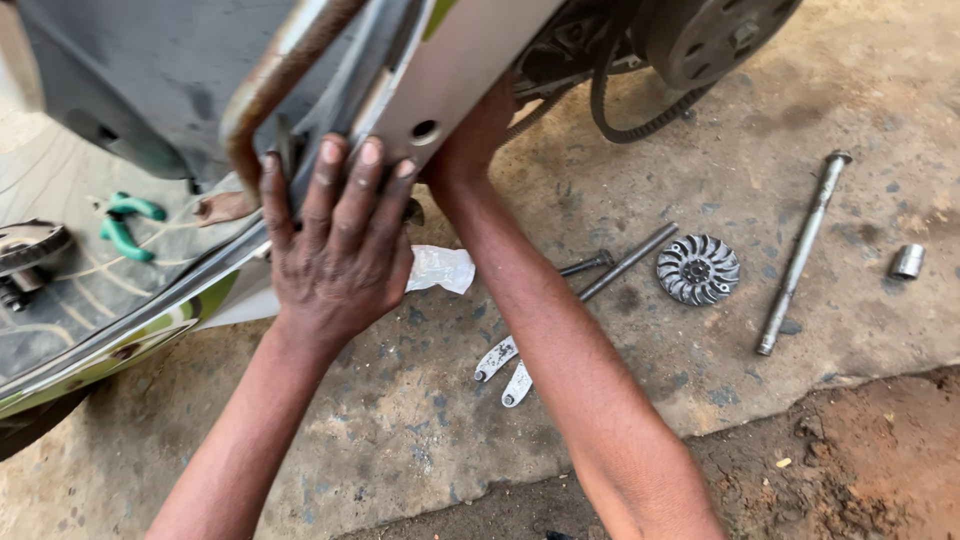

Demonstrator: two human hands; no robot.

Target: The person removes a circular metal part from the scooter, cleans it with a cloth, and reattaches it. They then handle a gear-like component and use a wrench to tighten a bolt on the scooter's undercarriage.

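Scooter repair yard: tools (800, 250) on concrete (420, 420)

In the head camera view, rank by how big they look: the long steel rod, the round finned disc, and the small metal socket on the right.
1. long steel rod
2. finned disc
3. metal socket

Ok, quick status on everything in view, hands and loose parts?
Left hand: flat against the scooter body panel, fingers spread.
Right hand: reaching under the panel, fingers hidden.
Drive belt: hanging loose off the engine.
Finned pulley disc: lying flat on the concrete.
Long metal shaft: lying on the ground.
Socket: on its side.
Green-handled pliers: lying unused.
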